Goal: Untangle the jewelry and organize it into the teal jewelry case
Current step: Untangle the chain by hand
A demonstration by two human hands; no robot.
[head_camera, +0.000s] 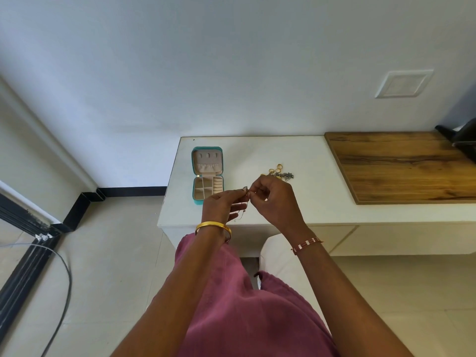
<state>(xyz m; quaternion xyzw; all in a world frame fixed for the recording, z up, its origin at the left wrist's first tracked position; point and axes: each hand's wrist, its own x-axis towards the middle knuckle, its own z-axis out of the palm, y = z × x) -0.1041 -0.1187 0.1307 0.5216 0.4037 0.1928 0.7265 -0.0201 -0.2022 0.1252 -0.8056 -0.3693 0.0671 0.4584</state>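
So you've got both hands up over the front edge of the white table [231, 155], working one piece free. Your left hand [221, 206] pinches the top of a thin chain [244, 206] between thumb and fingertips, and your right hand [274, 199] pinches it right next to that, fingers curled in tight, so both hands meet at one small spot with a little metal bit [245, 188] poking up between them. Probably the clasp or a pendant, too small to tell. The rest of the chain dangles down in front of your left palm, which makes sense: letting it hang means gravity pulls the slack straight and you can see where the snag is.

The teal jewelry case [207, 175] sits open just left of your hands, lid flat back toward the wall, compartments facing up. Nice spot, close enough to drop things in without reaching. From here the compartments look empty, so I'd guess you're early on. The rest of the tangled jewelry [279, 172], some gold rings and a darker chain clump, is just behind your right hand, a bit apart from the case.

Judgement call: keep the pinches close like that and tease it gently, since a chain that fine will knot tighter if you yank. The wooden board [401, 166] off to the right isn't in play.
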